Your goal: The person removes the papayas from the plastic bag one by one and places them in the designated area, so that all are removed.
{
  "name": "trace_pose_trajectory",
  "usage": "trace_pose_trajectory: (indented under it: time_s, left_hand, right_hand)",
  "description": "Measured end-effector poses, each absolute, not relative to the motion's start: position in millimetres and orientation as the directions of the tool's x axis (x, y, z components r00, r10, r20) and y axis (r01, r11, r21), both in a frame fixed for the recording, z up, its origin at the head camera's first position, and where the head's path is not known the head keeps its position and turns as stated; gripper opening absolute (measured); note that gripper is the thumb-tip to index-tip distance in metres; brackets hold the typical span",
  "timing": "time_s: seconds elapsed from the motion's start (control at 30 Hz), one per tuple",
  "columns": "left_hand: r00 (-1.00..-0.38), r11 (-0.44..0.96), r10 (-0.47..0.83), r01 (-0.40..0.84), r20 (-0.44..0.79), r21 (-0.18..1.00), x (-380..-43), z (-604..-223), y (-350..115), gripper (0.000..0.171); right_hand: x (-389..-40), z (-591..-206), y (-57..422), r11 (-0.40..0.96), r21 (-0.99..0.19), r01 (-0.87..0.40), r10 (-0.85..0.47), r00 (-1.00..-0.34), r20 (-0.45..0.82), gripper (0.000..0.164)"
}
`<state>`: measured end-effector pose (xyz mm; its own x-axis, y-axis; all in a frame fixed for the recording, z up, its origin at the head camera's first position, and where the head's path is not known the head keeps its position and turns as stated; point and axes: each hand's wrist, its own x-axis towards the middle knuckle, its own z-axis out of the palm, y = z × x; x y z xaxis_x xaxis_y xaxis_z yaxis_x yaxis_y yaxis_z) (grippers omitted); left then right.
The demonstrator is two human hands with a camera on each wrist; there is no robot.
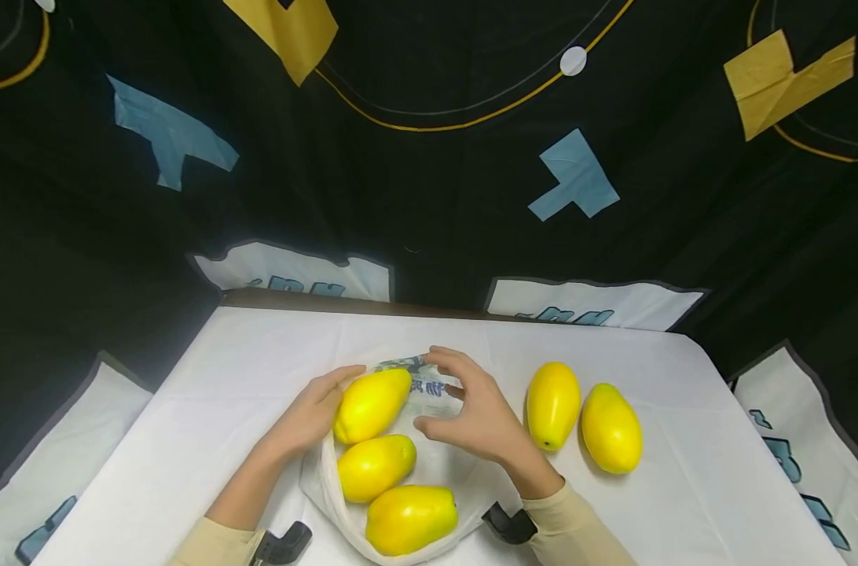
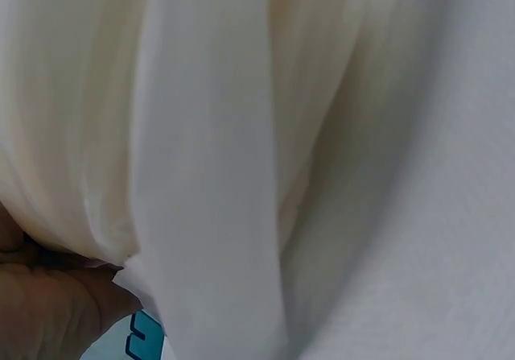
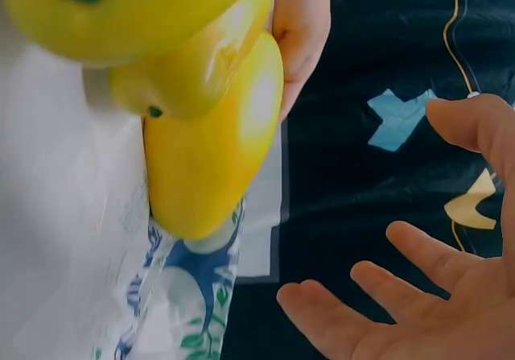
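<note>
A white bag (image 1: 439, 464) with blue and green print lies on its side, its mouth towards me. Three yellow fruits shaped like papayas are in it: an upper one (image 1: 372, 405), a middle one (image 1: 376, 468) and a lower one (image 1: 411, 519). My left hand (image 1: 314, 413) is at the bag's left rim beside the upper fruit; in the left wrist view its thumb and finger pinch the white cloth. Above the bag's right side, my right hand (image 1: 482, 409) holds nothing, its fingers spread and bent a little, as the right wrist view confirms.
Right of the bag, two more such fruits lie side by side on the white table, one (image 1: 553, 406) left of the other (image 1: 611, 428). A black curtain (image 1: 436, 212) with tape-like shapes hangs behind the table's far edge (image 1: 415, 313).
</note>
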<state>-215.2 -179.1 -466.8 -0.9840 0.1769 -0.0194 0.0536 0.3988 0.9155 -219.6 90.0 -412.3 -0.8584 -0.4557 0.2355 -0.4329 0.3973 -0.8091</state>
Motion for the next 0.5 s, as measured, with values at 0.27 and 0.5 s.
trace_pose_trajectory:
  time_s: [0.27,0.5]
  left_hand:
    - [-0.983,0.381,0.183,0.044,-0.029,0.923,-216,-470,-180,0.04]
    - [-0.981,0.385,0.192,0.065,-0.011,0.921,-215,-470,-181,0.039]
  right_hand:
    - [-225,-415,68,0.488,-0.777,-0.397,-0.471,-0.87,0.148,0.079]
    - [-227,-420,52,0.593,-0.692,-0.411,-0.471,-0.875,0.117,0.078]
